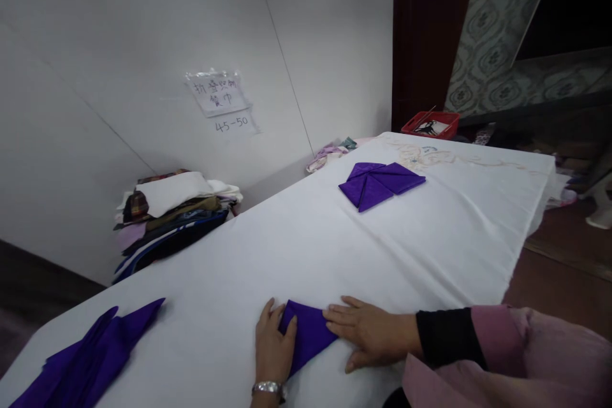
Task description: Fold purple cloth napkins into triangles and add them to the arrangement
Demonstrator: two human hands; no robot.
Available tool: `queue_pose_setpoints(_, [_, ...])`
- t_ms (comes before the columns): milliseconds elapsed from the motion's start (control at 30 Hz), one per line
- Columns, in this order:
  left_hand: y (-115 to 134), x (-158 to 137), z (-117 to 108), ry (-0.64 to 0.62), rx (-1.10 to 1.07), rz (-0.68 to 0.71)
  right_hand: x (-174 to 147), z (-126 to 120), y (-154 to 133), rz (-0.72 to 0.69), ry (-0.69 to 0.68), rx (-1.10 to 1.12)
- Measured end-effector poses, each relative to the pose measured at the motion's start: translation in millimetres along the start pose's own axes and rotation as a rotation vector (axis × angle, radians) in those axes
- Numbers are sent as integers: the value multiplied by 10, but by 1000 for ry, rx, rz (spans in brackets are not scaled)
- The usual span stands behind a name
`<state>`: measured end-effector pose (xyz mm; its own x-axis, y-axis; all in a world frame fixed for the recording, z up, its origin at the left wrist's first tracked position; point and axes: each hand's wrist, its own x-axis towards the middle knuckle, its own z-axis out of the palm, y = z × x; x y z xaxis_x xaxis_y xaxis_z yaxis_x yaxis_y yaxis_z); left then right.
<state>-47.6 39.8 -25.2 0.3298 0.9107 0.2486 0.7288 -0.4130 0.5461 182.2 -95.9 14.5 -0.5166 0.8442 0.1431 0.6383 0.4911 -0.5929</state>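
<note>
A folded purple napkin (308,335) lies on the white tablecloth near the front edge of the view. My left hand (275,341), with a metal bracelet at the wrist, rests along its left edge, thumb on the cloth and fingers apart. Stretched out flat, the fingers of my right hand (370,331) touch the napkin's right corner. Farther back, several purple napkins folded into triangles (380,183) lie together in a fan. A loose heap of purple cloths (90,363) lies at the lower left.
A stack of folded clothes (176,217) stands beyond the table's far left edge. Pink cloth (327,154) lies against the white wall, where handwritten paper signs (220,94) hang. A red basket (433,124) sits past the far end of the white-covered table (459,242).
</note>
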Motion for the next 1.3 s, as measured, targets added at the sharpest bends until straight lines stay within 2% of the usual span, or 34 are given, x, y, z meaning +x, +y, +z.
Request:
queue_pose_setpoints(300, [59, 13, -38, -10, -8, -16, -58, 19, -13, 34, 2, 9])
queue_pose_setpoints(567, [58, 45, -63, -3, -196, -81, -56, -14, -42, 51, -49, -1])
queue_pose_setpoints(633, [78, 70, -98, -44, -297, -129, -45, -43, -64, 54, -78, 1])
queue_pose_setpoints(733, [128, 92, -167, -170, -478, -218, -30, -88, -107, 81, -112, 10])
queue_pose_setpoints(867, [221, 96, -252, -239, -603, -265, 11, -119, -140, 133, -61, 75])
queue_pose_setpoints(1033, [355, 105, -310, -231, -704, -293, 235, -114, -82, 210, 63, 243])
queue_pose_setpoints(1300, [429, 63, -410, -213, -824, -325, 806, -25, 142, 361, 33, 439])
